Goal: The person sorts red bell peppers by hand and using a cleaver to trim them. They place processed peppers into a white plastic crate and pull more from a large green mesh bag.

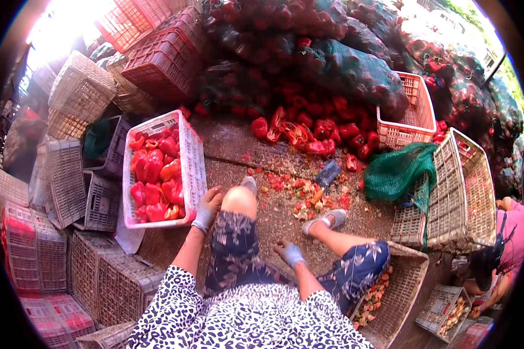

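My left hand (207,208), in a greyish glove with dirty fingers, is beside my left knee, near the front right corner of a white plastic crate (195,174). Its fingers look loosely extended, with nothing seen in them. Red bell peppers (154,166) fill much of that crate. Between my legs is my right hand (289,252), in a pale glove with darkened fingers. Those fingers are curled in, and whatever they may hold is hidden.
Loose red peppers (323,131) lie ahead, below stacked green net sacks (355,67). Pepper scraps (311,198) litter the floor. At right are a green net (399,171), upright crates (463,192) and a scrap crate (399,296). Another person (509,238) works far right. Crates (116,273) crowd the left.
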{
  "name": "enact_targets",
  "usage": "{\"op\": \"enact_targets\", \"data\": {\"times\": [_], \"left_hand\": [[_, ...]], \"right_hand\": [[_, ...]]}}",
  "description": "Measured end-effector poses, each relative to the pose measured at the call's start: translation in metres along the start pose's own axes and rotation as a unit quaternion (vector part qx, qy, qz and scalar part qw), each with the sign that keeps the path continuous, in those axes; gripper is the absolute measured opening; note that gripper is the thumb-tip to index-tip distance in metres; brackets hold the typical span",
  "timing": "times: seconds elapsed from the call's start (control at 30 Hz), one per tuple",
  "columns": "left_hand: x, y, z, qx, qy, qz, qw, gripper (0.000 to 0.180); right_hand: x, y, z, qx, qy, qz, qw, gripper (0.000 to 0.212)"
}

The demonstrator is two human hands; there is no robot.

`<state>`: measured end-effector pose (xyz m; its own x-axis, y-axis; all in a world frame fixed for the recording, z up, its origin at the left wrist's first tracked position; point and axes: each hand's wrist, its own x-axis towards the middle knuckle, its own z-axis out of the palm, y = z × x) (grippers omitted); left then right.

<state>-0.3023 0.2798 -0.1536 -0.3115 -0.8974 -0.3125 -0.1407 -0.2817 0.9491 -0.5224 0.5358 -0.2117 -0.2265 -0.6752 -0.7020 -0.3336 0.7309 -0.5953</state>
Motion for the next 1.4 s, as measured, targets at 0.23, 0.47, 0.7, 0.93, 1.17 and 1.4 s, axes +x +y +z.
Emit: {"op": "enact_targets", "data": {"times": [0.23, 0.47, 0.7, 0.93, 1.17, 1.4], "left_hand": [[0.163, 0.039, 0.094, 0.175, -0.104, 0.069, 0.977, 0.037], [0.372, 0.016, 0.19, 0.411, -0.102, 0.127, 0.897, 0.043], [0.475, -0.038, 0.226, 0.529, -0.039, 0.109, 0.841, 0.052], [0.509, -0.04, 0.292, 0.652, -0.075, 0.056, 0.753, 0.039], [0.508, -0.048, 0.281, 0.57, -0.08, 0.012, 0.818, 0.04], [0.413, -0.052, 0.2, 0.179, -0.207, -0.038, 0.961, 0.041]], "right_hand": [[0.085, 0.013, -0.019, 0.192, 0.046, 0.028, 0.98, 0.053], [0.157, 0.054, 0.024, 0.272, 0.082, 0.061, 0.957, 0.049], [0.144, 0.069, 0.047, 0.314, 0.046, 0.095, 0.944, 0.047], [0.144, 0.067, 0.028, 0.296, 0.032, 0.135, 0.945, 0.048], [0.153, 0.012, -0.031, 0.201, 0.017, 0.171, 0.965, 0.044], [0.22, -0.059, -0.141, 0.142, 0.195, -0.011, 0.97, 0.052]]}}
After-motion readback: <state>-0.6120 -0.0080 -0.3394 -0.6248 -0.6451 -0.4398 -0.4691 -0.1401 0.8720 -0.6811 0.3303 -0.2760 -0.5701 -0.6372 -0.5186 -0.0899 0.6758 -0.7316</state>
